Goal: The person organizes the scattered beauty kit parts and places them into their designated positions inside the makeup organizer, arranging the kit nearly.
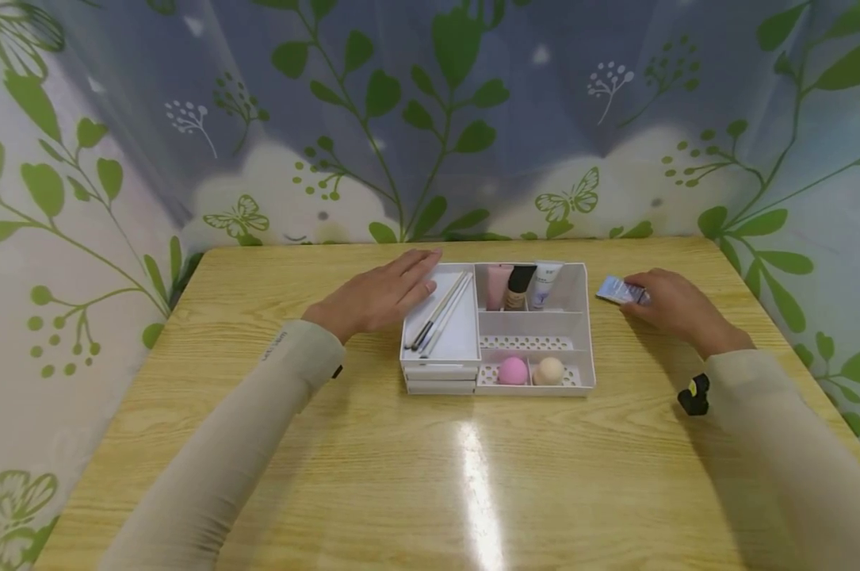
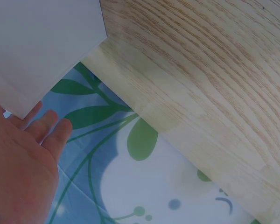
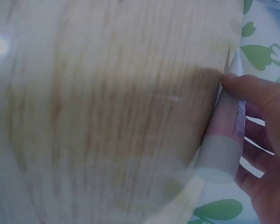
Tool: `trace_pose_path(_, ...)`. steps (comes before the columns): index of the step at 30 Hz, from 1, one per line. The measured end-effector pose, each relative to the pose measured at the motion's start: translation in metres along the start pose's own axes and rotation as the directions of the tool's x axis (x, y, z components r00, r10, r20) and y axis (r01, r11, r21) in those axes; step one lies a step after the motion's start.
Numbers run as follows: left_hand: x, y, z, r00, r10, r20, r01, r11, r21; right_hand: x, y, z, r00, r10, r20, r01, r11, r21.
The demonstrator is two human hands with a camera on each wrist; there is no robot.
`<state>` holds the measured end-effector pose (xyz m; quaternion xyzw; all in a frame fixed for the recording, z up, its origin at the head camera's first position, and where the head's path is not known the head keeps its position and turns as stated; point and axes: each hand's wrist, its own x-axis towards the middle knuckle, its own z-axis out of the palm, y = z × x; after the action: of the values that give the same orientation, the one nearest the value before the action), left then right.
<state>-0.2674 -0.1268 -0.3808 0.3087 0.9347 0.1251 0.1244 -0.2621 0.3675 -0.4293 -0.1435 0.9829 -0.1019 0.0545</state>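
Observation:
My right hand point(image 1: 675, 305) pinches a small cosmetic tube point(image 1: 618, 290) just above the table, right of the organizer. In the right wrist view the tube point(image 3: 226, 123) shows a pale body, fine print along one side and a wide white cap. The thumb lies over its crimped end, with the fingers behind. A white organizer box point(image 1: 590, 333) stands mid-table. Against its left back edge my left hand point(image 1: 372, 297) rests with fingers extended. The left wrist view shows those fingers at a corner of the white box point(image 2: 46, 42).
Several brushes point(image 1: 440, 313) lie in the organizer's left tray. Its back right compartments hold a pink tube point(image 1: 498, 285), a black-capped bottle point(image 1: 519, 287) and a white tube point(image 1: 545, 284). A pink sponge point(image 1: 513, 371) and a beige sponge point(image 1: 548, 371) sit in front. Patterned curtain point(image 1: 430, 119) borders the table.

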Motion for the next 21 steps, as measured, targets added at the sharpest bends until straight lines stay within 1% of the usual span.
trace_pose_path(2, 0.0, 0.001, 0.0, 1.0, 0.001, -0.001, -0.001, 1.0, -0.003, -0.001, -0.003, -0.002, 1.0, 0.008, -0.015, -0.007, 1.0, 0.004)
trace_pose_path(4, 0.0, 0.001, 0.0, 1.0, 0.006, -0.005, -0.006, 1.0, -0.007, -0.002, -0.004, -0.003, 0.999, 0.002, -0.048, -0.001, 1.0, 0.006)
trace_pose_path(6, -0.001, 0.001, 0.0, 1.0, 0.008, -0.007, -0.008, 1.0, -0.009, -0.002, -0.006, -0.005, 0.994, -0.013, -0.104, 0.015, 1.0, 0.017)
trace_pose_path(9, -0.002, 0.001, -0.001, 1.0, 0.012, -0.012, -0.012, 1.0, -0.014, -0.002, -0.009, -0.008, 0.977, -0.046, -0.207, 0.056, 0.997, 0.045)
trace_pose_path(12, -0.002, 0.001, -0.001, 1.0, 0.012, -0.012, -0.012, 1.0, -0.018, -0.004, -0.014, -0.011, 0.958, -0.041, -0.284, 0.08, 0.989, 0.126)
trace_pose_path(15, -0.003, 0.001, -0.001, 1.0, 0.011, -0.01, -0.011, 1.0, -0.022, -0.006, -0.021, -0.015, 0.944, -0.011, -0.33, 0.091, 0.97, 0.228)
trace_pose_path(19, -0.002, 0.001, 0.0, 1.0, 0.011, -0.01, -0.011, 1.0, -0.022, -0.008, -0.027, -0.022, 0.933, 0.037, -0.358, 0.092, 0.937, 0.337)
trace_pose_path(21, -0.002, 0.001, 0.0, 1.0, 0.013, -0.011, -0.013, 1.0, -0.021, -0.009, -0.031, -0.025, 0.932, 0.065, -0.356, 0.082, 0.92, 0.384)
